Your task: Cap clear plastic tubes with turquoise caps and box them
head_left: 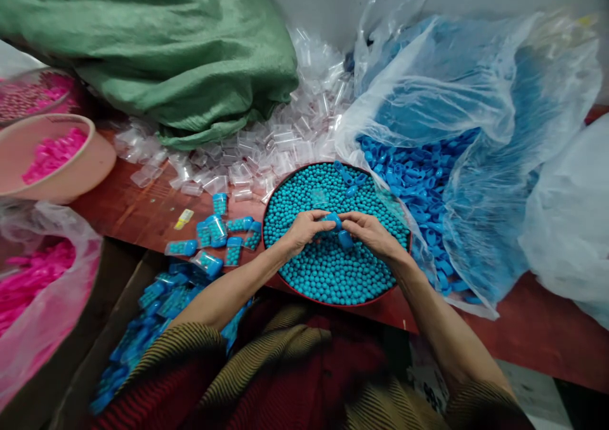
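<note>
Over a round tray [267, 243] of turquoise beads [328, 274], my two hands meet with their fingers closed. My left hand [304, 230] pinches a blue plastic cap [332, 220] between thumb and fingers. Fingertips of my right hand [373, 234] touch that cap's other side. A second blue cap [346, 240] sits just under my right fingers; whether they grip it or it hangs from the first is unclear. Any clear tube under the upper cap is hidden. More loose blue caps [351, 179] lie on the beads at the tray's far side.
Filled blue-capped tubes [233, 251] lie left of the tray, with more in a box below [164, 303]. Behind are clear empty tubes [285, 141] and a green sack [200, 56]. A plastic bag [480, 227] of blue caps stands right; a bowl [95, 163] of pink pieces, left.
</note>
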`<move>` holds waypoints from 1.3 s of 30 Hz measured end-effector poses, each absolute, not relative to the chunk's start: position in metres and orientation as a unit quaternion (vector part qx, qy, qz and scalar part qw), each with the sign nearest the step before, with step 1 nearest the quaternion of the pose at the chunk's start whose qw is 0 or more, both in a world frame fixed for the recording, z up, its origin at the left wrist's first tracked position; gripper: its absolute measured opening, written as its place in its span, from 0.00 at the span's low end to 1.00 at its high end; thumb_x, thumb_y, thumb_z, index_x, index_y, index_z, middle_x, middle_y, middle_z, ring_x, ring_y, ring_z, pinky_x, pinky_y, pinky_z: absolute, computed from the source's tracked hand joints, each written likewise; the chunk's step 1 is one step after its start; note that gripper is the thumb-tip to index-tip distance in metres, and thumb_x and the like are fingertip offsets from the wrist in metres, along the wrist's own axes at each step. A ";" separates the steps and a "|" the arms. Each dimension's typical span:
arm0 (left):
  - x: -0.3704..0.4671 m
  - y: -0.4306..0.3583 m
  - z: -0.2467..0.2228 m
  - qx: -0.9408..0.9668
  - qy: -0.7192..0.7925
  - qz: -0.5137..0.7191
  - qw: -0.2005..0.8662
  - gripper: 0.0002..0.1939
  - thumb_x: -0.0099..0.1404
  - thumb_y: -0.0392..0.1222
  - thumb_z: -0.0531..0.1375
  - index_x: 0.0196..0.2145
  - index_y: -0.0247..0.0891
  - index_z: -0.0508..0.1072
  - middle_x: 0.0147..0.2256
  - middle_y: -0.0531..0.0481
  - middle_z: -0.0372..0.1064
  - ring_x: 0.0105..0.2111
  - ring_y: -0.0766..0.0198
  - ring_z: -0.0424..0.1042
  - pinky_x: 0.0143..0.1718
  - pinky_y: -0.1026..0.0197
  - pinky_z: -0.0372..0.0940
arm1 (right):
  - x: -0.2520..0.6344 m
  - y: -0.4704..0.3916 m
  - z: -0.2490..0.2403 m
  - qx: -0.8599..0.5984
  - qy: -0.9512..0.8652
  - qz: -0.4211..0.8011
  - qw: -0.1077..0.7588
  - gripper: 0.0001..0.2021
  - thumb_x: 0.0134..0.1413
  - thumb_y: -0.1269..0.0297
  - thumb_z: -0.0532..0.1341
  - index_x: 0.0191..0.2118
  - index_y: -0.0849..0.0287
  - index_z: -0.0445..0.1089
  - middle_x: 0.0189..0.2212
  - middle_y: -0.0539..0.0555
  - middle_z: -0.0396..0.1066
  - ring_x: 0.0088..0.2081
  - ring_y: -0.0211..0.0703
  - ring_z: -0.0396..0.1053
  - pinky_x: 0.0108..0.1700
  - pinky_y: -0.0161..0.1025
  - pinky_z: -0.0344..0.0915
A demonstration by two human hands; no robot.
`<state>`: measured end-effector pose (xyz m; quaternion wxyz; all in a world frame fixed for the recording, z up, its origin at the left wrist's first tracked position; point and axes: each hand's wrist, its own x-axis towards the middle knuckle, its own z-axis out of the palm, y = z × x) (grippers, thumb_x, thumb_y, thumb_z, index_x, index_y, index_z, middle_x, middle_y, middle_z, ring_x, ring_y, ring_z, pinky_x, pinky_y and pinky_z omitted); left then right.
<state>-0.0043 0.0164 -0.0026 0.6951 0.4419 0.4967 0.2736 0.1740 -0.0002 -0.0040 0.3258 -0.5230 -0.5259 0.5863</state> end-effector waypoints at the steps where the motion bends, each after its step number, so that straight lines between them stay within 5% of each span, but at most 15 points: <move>1: -0.003 0.016 -0.001 0.444 0.500 0.277 0.690 0.20 0.49 0.44 0.65 0.40 0.34 0.75 0.26 0.55 0.68 0.17 0.76 0.59 0.15 0.71 0.50 | 0.172 0.001 -0.003 -0.531 -0.538 0.571 0.319 0.22 0.43 0.48 0.63 0.39 0.62 0.72 0.29 0.52 0.74 0.27 0.37 0.67 0.28 0.34 0.62; 7: -0.003 0.012 0.001 0.427 0.511 0.286 0.689 0.18 0.49 0.43 0.65 0.38 0.34 0.75 0.27 0.54 0.68 0.17 0.76 0.59 0.15 0.70 0.49 | 0.170 0.001 0.003 -0.567 -0.568 0.517 0.298 0.18 0.45 0.49 0.59 0.27 0.61 0.71 0.20 0.49 0.67 0.23 0.35 0.61 0.26 0.34 0.59; 13: -0.010 0.017 0.001 0.438 0.525 0.278 0.675 0.19 0.50 0.45 0.64 0.40 0.34 0.74 0.26 0.54 0.69 0.15 0.75 0.60 0.14 0.69 0.46 | 0.179 -0.010 -0.001 -0.547 -0.611 0.520 0.239 0.17 0.46 0.51 0.59 0.35 0.60 0.71 0.25 0.49 0.70 0.26 0.37 0.65 0.28 0.35 0.63; 19: -0.014 0.016 0.003 0.437 0.526 0.285 0.671 0.18 0.49 0.43 0.64 0.38 0.33 0.75 0.25 0.55 0.68 0.17 0.75 0.60 0.16 0.69 0.49 | 0.187 -0.010 0.020 -0.585 -0.713 0.325 0.210 0.10 0.52 0.59 0.57 0.33 0.59 0.71 0.26 0.51 0.72 0.29 0.40 0.68 0.34 0.36 0.63; 24: -0.015 0.016 0.001 0.442 0.500 0.296 0.684 0.22 0.50 0.46 0.64 0.42 0.35 0.73 0.27 0.55 0.68 0.16 0.76 0.61 0.15 0.69 0.46 | 0.193 -0.005 0.022 -0.647 -0.697 0.142 0.275 0.17 0.53 0.60 0.57 0.47 0.63 0.69 0.43 0.64 0.72 0.43 0.53 0.69 0.46 0.48 0.64; 30: -0.006 0.011 0.003 0.445 0.465 0.335 0.688 0.20 0.51 0.46 0.64 0.41 0.34 0.72 0.29 0.55 0.67 0.19 0.76 0.61 0.16 0.71 0.52 | 0.161 -0.020 0.013 -0.541 -0.684 0.366 0.325 0.18 0.58 0.61 0.53 0.52 0.56 0.68 0.33 0.52 0.74 0.30 0.41 0.70 0.36 0.39 0.68; 39: -0.007 -0.002 0.005 0.487 0.443 0.329 0.677 0.25 0.54 0.37 0.59 0.51 0.35 0.67 0.27 0.56 0.66 0.16 0.76 0.59 0.16 0.70 0.53 | 0.160 -0.020 -0.006 -0.516 -0.611 0.466 0.379 0.16 0.53 0.59 0.56 0.45 0.58 0.73 0.25 0.50 0.72 0.23 0.37 0.68 0.29 0.36 0.68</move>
